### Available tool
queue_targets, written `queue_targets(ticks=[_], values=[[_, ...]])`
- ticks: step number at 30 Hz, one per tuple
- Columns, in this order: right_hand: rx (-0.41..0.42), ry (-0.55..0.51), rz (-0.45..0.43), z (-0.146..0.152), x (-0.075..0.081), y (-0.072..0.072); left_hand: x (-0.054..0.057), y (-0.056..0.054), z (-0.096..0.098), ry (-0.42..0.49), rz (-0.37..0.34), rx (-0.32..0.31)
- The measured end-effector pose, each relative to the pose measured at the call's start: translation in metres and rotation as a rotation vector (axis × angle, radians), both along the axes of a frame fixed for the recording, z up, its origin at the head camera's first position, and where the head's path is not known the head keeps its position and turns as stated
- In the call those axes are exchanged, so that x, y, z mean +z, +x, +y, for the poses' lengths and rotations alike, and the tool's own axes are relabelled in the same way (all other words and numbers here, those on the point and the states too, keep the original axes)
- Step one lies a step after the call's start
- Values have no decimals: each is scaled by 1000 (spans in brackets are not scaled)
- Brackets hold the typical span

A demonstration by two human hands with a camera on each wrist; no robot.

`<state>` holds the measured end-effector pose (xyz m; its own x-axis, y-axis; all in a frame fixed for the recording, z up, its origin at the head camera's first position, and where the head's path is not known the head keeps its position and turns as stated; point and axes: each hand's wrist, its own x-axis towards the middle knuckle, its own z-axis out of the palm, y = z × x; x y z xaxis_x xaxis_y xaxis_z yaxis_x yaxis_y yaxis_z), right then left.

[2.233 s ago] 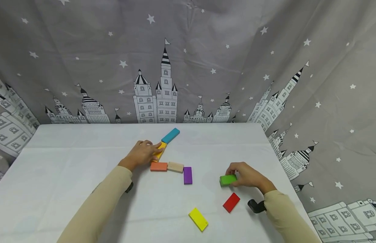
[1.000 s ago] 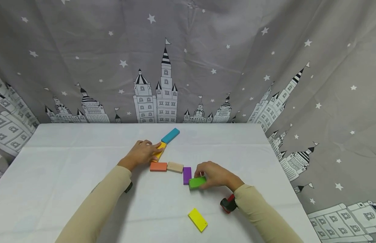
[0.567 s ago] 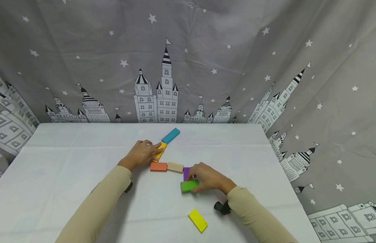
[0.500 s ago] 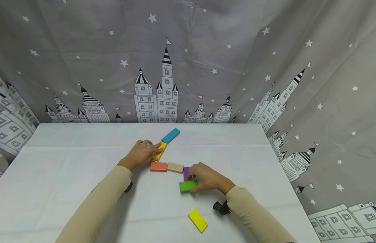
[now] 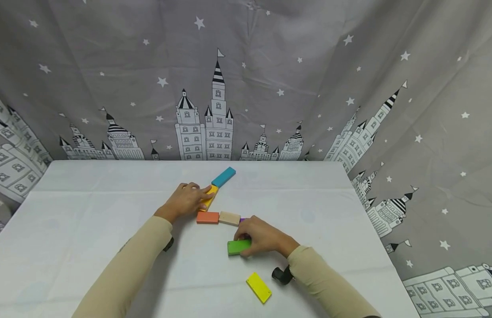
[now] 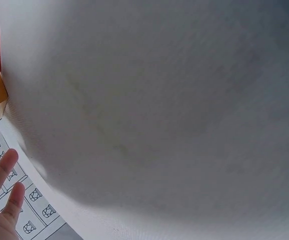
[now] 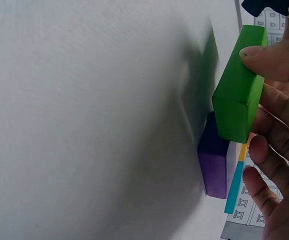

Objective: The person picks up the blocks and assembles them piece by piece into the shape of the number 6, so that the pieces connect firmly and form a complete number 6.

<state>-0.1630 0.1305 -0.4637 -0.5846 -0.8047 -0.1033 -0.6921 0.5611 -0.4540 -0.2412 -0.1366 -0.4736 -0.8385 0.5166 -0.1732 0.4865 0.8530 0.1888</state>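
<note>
In the head view my right hand (image 5: 261, 236) pinches a green block (image 5: 238, 247) between thumb and fingers, just in front of the row of blocks. The right wrist view shows the green block (image 7: 239, 90) raised off the table, its shadow beneath. A purple block (image 7: 215, 160) lies beyond it, mostly covered by the right hand in the head view. My left hand (image 5: 184, 201) holds an orange-yellow block (image 5: 211, 196) with thumb and fingers. That block meets a blue block (image 5: 223, 177) at its far end. Near its other end lie an orange-red block (image 5: 208, 217) and a natural wood block (image 5: 230, 218), end to end.
A bright yellow block (image 5: 259, 287) lies near the front of the white table (image 5: 91, 247). The red block seen earlier is hidden by the right forearm. A grey curtain (image 5: 269, 66) with printed castles and stars hangs behind and along the right side.
My right hand has carried the green block leftward, past the purple block, and slightly nearer. Its forearm now covers the red block. The left hand has stayed on the orange-yellow block.
</note>
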Motion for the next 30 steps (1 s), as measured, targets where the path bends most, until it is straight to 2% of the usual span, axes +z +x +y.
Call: queue_targets(ticks=[16,30], values=[[12,34,70,-6,-6,3,-3,-1,-1,0,6,0],[-46,51,121,-8,-10,5,-4,-3,-1,-3,31,-21]])
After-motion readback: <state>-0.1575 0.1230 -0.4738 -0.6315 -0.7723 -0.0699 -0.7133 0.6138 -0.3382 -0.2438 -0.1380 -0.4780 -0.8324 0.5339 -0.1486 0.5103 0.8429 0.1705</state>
